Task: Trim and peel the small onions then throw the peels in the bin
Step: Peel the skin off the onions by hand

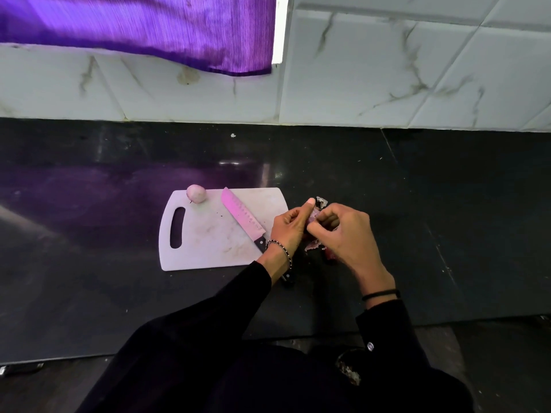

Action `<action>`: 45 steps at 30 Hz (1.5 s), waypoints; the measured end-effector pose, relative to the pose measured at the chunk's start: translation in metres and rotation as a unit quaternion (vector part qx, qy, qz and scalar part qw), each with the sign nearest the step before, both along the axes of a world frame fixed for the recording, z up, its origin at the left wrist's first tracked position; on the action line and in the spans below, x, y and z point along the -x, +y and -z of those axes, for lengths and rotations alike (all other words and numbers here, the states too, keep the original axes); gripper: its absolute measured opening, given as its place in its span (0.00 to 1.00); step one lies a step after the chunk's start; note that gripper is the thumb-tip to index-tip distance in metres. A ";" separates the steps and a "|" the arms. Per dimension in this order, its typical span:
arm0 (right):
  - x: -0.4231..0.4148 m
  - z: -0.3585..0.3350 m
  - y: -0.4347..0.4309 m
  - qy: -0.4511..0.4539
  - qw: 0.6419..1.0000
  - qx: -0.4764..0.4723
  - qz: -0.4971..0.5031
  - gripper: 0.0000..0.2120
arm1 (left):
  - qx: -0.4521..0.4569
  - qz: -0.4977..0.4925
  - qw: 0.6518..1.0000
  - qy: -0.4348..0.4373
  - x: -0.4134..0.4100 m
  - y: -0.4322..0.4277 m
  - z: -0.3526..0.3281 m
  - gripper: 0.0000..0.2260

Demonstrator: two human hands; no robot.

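Purplish, papery skin shows on the small onion (312, 218), held between both hands just past the right edge of the cutting board (208, 245), above the black table (89, 234). The left hand (287, 226) curls round it, thumb up. The right hand (343, 234) pinches its skin from the other side. Loose peels (311, 246) lie directly beneath. A peeled onion (196, 193) sits at the board's far left corner, nearer the left hand, beyond the diagonal knife (243, 217).
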State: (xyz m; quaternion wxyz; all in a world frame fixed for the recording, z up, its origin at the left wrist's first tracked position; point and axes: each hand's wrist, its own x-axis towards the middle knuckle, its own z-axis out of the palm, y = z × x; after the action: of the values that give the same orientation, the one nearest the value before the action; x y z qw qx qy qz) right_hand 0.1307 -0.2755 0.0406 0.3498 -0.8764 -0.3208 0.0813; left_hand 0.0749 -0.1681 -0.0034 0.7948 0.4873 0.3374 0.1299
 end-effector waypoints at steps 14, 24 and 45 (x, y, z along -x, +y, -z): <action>-0.011 0.014 -0.029 0.064 0.989 -0.049 0.122 0.04 | 0.105 0.000 0.993 0.049 -0.005 0.008 0.003 0.21; -0.011 0.015 -0.025 0.026 0.992 -0.063 0.109 0.07 | 0.105 0.026 0.994 -0.012 -0.001 0.004 0.000 0.19; 0.004 0.022 0.007 0.054 0.985 -0.064 0.154 0.11 | 0.144 0.065 0.987 -0.004 0.000 0.007 -0.003 0.25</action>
State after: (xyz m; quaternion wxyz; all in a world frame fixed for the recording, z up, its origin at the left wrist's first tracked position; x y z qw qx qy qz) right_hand 0.1266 -0.2683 0.0190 0.4303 -0.8855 -0.1672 0.0531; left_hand 0.0750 -0.1613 -0.0002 0.8647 0.3883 0.3170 0.0303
